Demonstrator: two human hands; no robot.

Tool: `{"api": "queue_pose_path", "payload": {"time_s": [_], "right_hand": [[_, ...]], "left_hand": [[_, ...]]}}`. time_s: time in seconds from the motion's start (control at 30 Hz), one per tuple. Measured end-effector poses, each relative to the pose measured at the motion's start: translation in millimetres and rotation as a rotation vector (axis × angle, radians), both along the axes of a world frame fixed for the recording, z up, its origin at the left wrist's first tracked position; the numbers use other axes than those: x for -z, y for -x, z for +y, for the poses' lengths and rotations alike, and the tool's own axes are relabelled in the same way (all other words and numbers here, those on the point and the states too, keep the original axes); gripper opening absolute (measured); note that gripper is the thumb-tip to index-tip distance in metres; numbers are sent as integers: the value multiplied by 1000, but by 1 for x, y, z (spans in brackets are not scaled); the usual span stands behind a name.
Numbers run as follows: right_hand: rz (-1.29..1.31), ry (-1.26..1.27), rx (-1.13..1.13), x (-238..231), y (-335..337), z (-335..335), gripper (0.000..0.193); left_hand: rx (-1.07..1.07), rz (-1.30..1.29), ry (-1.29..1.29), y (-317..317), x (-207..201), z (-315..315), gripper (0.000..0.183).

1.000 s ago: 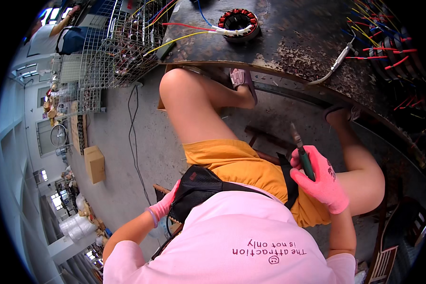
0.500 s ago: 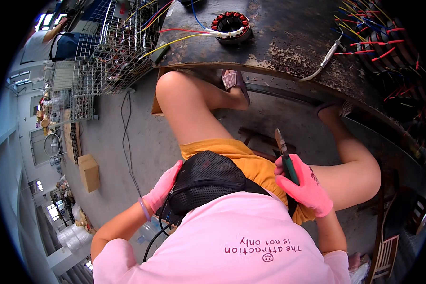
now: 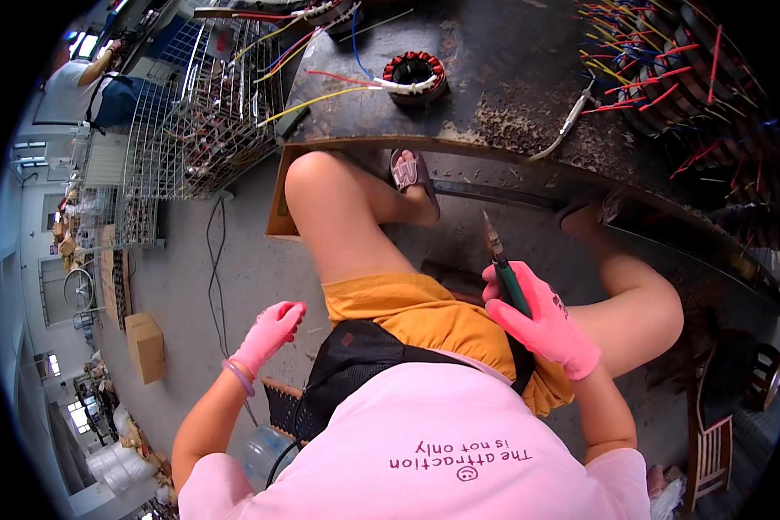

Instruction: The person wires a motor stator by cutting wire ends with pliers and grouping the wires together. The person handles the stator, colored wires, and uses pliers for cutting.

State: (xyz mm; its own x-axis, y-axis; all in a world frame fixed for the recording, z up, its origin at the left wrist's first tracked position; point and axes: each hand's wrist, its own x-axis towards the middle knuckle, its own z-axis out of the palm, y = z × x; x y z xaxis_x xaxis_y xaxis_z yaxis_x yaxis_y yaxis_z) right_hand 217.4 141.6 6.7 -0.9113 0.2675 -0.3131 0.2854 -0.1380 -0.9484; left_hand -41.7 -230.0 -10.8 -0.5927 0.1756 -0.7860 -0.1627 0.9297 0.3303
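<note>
The right hand (image 3: 542,325) has its fingers closed around the green handles of the pliers (image 3: 509,279), which point up over the floor (image 3: 321,260), short of the desk (image 3: 485,43). The left hand (image 3: 270,336) is raised beside the black waist pouch (image 3: 347,364), its fingers curled in; whether they hold something small I cannot tell. The person's legs (image 3: 355,212) and the desk's front edge lie between the hands and the wound ring (image 3: 418,98), which sits on the desktop trailing red, yellow and blue leads. To its right are a metal tool with a curved end (image 3: 572,117) and a crowd of rings bristling with wires (image 3: 659,82). Wire baskets (image 3: 208,130) crowd the desk's left end; a cardboard box (image 3: 146,347) stands beyond.
</note>
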Motion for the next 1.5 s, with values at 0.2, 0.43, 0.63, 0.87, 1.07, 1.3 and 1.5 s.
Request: {"api": "queue_pose_path", "payload": {"time_s": [0.2, 0.43, 0.63, 0.87, 1.07, 1.3, 1.5], "right_hand": [[-47, -239, 70, -4, 2, 22, 41], [116, -1080, 179, 6, 36, 99, 45], [-88, -1188, -5, 10, 77, 144, 41], [-8, -1091, 97, 16, 70, 163, 36], [169, -566, 187, 16, 59, 137, 38], [162, 728, 8, 4, 42, 103, 45], [221, 843, -36, 13, 41, 86, 49]], "left_hand": [[528, 826, -576, 51, -70, 144, 20], [1029, 1421, -634, 59, -14, 303, 49], [1013, 1203, -215, 80, -4, 347, 38], [994, 1207, -333, 65, -6, 336, 32], [738, 1176, -559, 84, -62, 359, 23], [998, 723, -121, 130, -38, 394, 33], [943, 803, -310, 133, -25, 379, 31]]}}
